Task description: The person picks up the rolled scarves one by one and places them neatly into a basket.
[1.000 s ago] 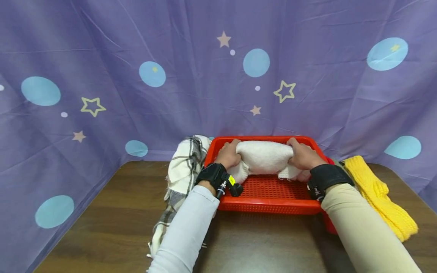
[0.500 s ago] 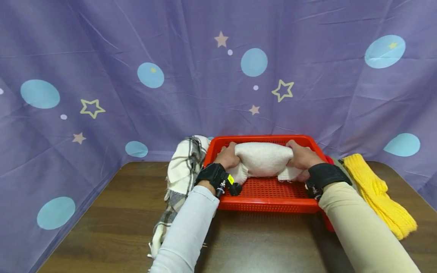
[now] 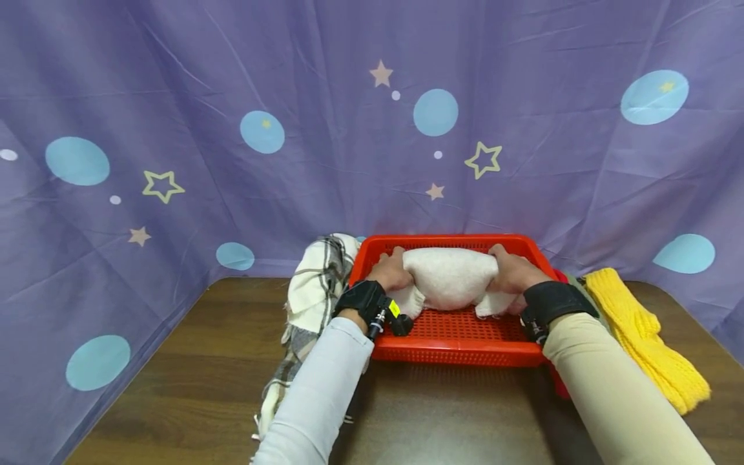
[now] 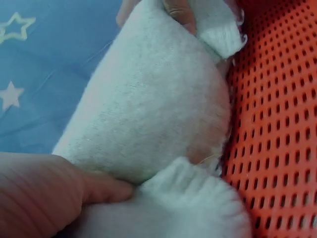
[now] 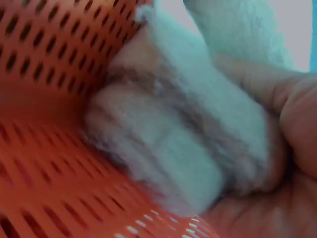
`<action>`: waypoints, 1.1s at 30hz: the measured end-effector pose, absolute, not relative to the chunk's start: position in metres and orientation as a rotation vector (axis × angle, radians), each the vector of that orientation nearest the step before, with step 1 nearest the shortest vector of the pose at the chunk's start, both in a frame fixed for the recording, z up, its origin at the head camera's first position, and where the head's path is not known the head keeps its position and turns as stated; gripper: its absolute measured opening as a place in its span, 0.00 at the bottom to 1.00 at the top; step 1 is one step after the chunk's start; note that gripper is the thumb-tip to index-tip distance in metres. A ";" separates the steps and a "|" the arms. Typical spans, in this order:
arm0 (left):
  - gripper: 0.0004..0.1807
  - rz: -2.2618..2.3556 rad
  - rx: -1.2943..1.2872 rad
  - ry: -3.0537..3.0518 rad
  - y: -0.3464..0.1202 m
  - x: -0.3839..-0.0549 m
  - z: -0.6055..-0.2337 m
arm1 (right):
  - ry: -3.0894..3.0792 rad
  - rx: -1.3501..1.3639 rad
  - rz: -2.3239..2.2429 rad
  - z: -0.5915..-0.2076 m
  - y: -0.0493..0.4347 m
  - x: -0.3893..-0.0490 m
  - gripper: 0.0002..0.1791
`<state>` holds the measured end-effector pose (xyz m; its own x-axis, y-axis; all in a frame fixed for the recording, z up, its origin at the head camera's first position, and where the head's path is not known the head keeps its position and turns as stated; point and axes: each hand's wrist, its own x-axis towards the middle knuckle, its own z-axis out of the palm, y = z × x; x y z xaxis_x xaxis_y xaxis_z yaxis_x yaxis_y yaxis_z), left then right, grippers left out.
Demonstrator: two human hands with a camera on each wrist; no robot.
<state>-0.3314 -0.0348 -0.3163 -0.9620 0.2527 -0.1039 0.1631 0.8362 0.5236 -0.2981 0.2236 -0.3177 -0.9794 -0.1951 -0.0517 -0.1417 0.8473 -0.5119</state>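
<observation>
A folded white fuzzy knit garment (image 3: 452, 278) with ribbed edges is inside a red perforated plastic basket (image 3: 459, 352). My left hand (image 3: 389, 271) grips its left end, the thumb pressing into the fold by a ribbed edge (image 4: 198, 198) in the left wrist view. At the other end, my right hand (image 3: 514, 274) grips the knit, thumb on top and fingers mostly hidden behind and under it. Its layered folded edges (image 5: 168, 144) lie close against the basket wall in the right wrist view, which is blurred.
A white and grey plaid scarf (image 3: 308, 290) with fringe lies along the basket's left side. To the right are a long yellow knit piece (image 3: 645, 342), some olive cloth and something red (image 3: 560, 385) beside the basket. A purple curtain (image 3: 325, 129) hangs behind the brown wooden table (image 3: 174, 387).
The white knit garment has sunk slightly lower and nearer in the basket, both hands keeping their grip on its ends. The head view has shifted a little.
</observation>
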 end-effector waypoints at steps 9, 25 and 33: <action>0.46 0.626 0.520 2.769 -0.044 -0.315 -0.279 | 2.950 -0.467 -0.674 -0.284 0.231 -0.281 0.49; 0.47 0.628 0.655 3.075 -0.110 -0.231 -0.325 | 3.361 -0.512 -0.617 -0.322 0.249 -0.199 0.50; 0.46 0.651 0.715 3.157 -0.107 -0.224 -0.339 | 3.361 -0.423 -0.609 -0.346 0.248 -0.184 0.47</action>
